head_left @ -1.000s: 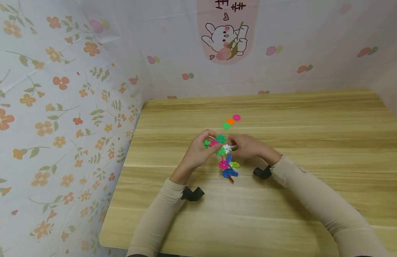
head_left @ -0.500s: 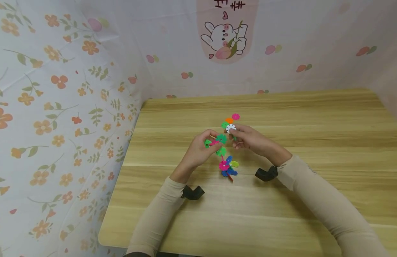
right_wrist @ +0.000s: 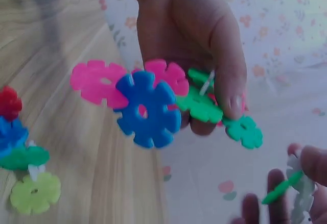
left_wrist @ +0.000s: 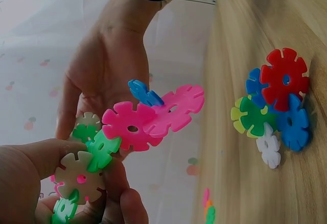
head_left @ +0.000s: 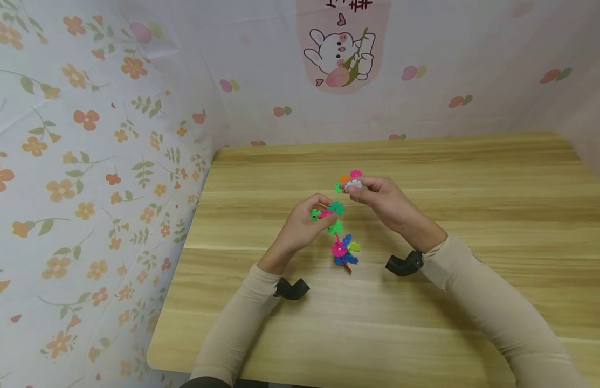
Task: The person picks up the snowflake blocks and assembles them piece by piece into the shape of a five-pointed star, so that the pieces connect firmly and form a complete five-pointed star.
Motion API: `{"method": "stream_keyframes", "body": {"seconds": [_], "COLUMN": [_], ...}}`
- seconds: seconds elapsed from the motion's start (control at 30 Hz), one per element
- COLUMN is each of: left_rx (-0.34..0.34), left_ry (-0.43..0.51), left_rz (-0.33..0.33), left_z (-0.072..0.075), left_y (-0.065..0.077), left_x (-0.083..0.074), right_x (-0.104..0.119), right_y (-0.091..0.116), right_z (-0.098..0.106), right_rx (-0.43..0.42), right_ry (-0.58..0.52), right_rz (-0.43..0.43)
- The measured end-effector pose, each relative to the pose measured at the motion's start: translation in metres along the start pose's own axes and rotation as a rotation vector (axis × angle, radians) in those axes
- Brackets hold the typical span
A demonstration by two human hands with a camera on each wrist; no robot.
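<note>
My left hand (head_left: 300,229) pinches a chain of joined plastic snowflake discs. In the left wrist view the chain shows a pale disc (left_wrist: 80,177), a green disc (left_wrist: 103,149), two pink discs and a blue disc (left_wrist: 145,93). Behind and to its right, my right hand (head_left: 394,205) holds a white snowflake disc (head_left: 353,186) between thumb and fingers. A green disc (right_wrist: 281,188) is slotted into that white one, as the right wrist view shows. The two hands stand apart, with the right one a little farther back.
A joined cluster with a red disc (left_wrist: 285,78), two blue discs, and green, yellow and white ones lies on the wooden table (head_left: 261,334). Pink (head_left: 356,173), orange and green discs lie in a row behind the hands. Black mounts sit at both wrists. Printed cloth hangs behind and left.
My right hand has drawn away from the chain, backward and to the right, taking the white disc and its green one along. My left hand has stayed nearly in place.
</note>
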State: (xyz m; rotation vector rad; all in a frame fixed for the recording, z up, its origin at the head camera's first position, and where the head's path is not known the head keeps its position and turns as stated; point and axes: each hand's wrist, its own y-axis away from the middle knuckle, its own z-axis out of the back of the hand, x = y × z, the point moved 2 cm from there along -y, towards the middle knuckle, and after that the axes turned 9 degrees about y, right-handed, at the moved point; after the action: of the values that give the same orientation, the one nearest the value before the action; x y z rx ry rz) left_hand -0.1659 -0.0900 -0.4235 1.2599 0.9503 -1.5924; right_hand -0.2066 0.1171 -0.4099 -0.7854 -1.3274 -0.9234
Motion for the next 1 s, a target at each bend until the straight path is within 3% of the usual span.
{"method": "stream_keyframes", "body": {"seconds": [0.13, 0.27, 0.37, 0.6, 1.0], "left_rx": [0.003, 0.009, 0.017, 0.023, -0.026], "left_ry": [0.007, 0.014, 0.028, 0.022, -0.032], "left_rz": [-0.011, -0.029, -0.048, -0.064, -0.055], "left_z": [0.000, -0.001, -0.001, -0.001, -0.003], "left_y": [0.000, 0.000, -0.001, 0.001, 0.001], "left_x": [-0.001, -0.003, -0.003, -0.006, -0.008], "right_x": [0.006, 0.009, 0.009, 0.005, 0.005], "right_y": [0.001, 0.002, 0.002, 0.002, 0.002], "right_z": [-0.005, -0.011, -0.014, -0.017, -0.019], "right_rx": [-0.030, 0.001, 0.009, -0.030, -0.067], "right_ry": [-0.115, -0.304, -0.374, -0.387, -0.340], "right_rz": [0.027, 0.035, 0.007, -0.055, -0.048]}}
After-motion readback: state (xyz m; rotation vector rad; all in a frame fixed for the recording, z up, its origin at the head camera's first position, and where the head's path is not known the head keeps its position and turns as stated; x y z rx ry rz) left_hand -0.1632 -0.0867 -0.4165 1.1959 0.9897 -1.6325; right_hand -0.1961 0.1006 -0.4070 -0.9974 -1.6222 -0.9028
